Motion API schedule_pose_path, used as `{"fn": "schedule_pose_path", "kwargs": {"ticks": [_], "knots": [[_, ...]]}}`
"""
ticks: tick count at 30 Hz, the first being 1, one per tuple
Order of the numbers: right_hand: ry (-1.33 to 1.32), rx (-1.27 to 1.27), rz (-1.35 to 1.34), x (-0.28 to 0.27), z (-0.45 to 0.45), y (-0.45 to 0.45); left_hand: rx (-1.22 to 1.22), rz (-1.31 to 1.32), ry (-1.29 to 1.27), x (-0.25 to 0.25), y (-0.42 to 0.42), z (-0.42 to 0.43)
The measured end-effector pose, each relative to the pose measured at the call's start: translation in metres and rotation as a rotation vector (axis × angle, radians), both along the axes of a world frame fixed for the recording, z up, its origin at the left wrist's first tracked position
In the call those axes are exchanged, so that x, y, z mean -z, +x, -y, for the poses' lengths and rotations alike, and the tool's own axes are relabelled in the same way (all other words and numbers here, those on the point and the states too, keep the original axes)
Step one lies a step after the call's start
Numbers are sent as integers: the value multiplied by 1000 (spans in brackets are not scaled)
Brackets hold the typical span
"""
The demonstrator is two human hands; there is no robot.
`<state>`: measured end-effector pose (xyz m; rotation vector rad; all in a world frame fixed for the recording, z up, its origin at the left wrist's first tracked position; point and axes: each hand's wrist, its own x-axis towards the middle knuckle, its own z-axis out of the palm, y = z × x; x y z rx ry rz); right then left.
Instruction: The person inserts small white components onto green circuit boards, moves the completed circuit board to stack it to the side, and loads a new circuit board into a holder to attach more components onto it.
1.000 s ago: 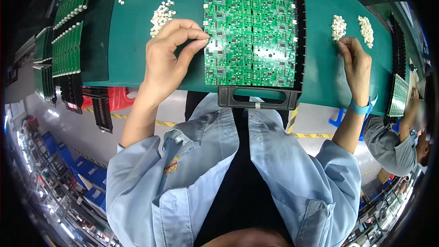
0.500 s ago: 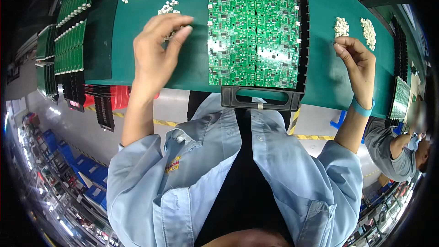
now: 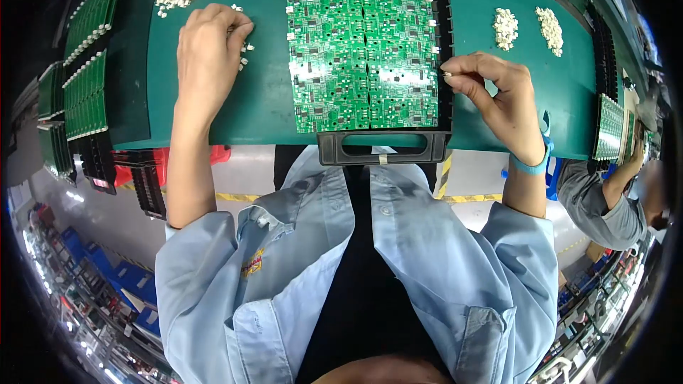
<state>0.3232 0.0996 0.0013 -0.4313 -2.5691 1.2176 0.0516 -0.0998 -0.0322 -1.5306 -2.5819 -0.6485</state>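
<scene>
The black plastic tray [image 3: 356, 159] lies with its slotted handle toward the person. In it is the flat, shiny green circuit panel [image 3: 338, 50]; its long axis goes straight away from the body, and small white parts line both long edges. At its right edge, the right hand [image 3: 506, 96] pinches one small white piece [image 3: 447, 75] between thumb and forefinger. Farther, the left hand [image 3: 206, 50] has its fingertips close together above loose white bits [image 3: 243, 64] on the smooth green table [image 3: 263, 92]; whether they grip something, one cannot tell.
</scene>
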Motion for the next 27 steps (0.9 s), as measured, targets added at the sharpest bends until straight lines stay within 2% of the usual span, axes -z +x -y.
{"fn": "schedule_pose_path", "kwargs": {"ticks": [5,11,20,27], "knots": [[75,-48,-39,-3,8,-3,-65,-29,-73,-6,4,0],[208,-85,-7,-2,9,-10,-45,-81,-30,-1,2,0],[415,-92,62,-12,18,-13,-148,330,184,-16,12,-2],[388,-112,57,-16,17,-11,-96,452,270,-5,3,4]]}}
